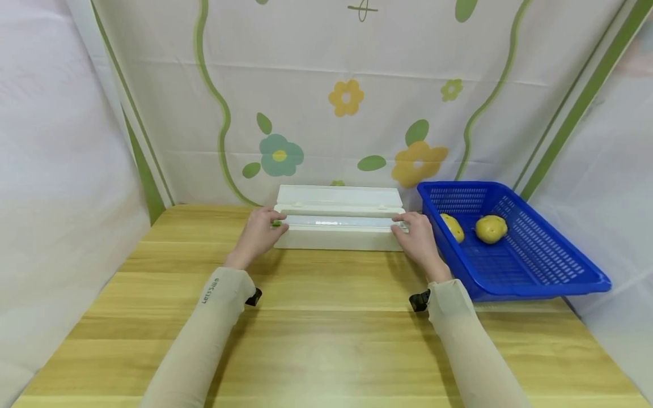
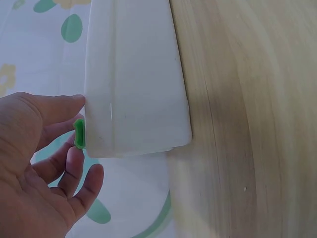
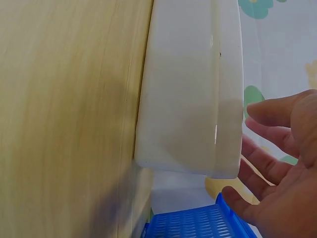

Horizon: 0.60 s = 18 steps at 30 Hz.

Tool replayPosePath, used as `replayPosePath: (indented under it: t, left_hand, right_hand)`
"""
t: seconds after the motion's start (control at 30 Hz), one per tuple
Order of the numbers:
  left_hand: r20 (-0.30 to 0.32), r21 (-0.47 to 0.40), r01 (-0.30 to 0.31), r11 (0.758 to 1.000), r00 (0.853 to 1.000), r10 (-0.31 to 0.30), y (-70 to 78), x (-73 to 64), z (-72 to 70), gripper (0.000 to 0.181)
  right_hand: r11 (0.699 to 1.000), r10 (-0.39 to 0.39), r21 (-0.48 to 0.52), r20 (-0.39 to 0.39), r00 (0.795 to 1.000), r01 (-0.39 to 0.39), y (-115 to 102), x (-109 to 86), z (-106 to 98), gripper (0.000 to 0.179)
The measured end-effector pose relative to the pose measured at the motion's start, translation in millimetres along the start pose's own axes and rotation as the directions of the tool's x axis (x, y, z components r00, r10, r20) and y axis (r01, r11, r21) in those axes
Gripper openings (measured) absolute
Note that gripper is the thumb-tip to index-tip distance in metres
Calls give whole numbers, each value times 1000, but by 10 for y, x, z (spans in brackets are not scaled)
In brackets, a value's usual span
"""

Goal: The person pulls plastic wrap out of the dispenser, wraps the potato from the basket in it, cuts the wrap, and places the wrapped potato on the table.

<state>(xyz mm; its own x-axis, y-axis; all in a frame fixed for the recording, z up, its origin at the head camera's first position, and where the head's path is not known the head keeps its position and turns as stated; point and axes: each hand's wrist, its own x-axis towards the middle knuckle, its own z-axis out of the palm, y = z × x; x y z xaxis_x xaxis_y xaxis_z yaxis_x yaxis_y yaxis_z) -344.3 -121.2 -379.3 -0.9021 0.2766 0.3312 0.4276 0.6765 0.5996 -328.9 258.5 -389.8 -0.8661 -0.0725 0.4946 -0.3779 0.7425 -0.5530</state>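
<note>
A long white cling film dispenser lies across the back of the table, its lid raised. Clear film shows along its open top. My left hand is at the left end, thumb touching the upper front edge and the other fingers loosely bent. Beside those fingers, a small green plastic piece juts from the dispenser's end. At the right end hovers my right hand, thumb and fingers apart over the top edge. Some right fingertips are partly hidden behind the dispenser.
On the right stands a blue plastic basket with two yellow potatoes, one potato fully in sight. Its left wall is close to my right hand. A flower-patterned cloth hangs behind the wooden table.
</note>
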Motion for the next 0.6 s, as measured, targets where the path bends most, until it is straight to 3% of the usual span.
replayPosePath:
  t: [0.37,0.6]
  left_hand:
    - [-53,-52,4,999,999,-7,-38,62,96,15]
    - [-142,47,7,999,990,0,-2,101,220,17]
  right_hand:
    - [998,26,62,20,999,-27,32,17,29,16]
    - [997,34,65,22,999,-36,54,64,36,15]
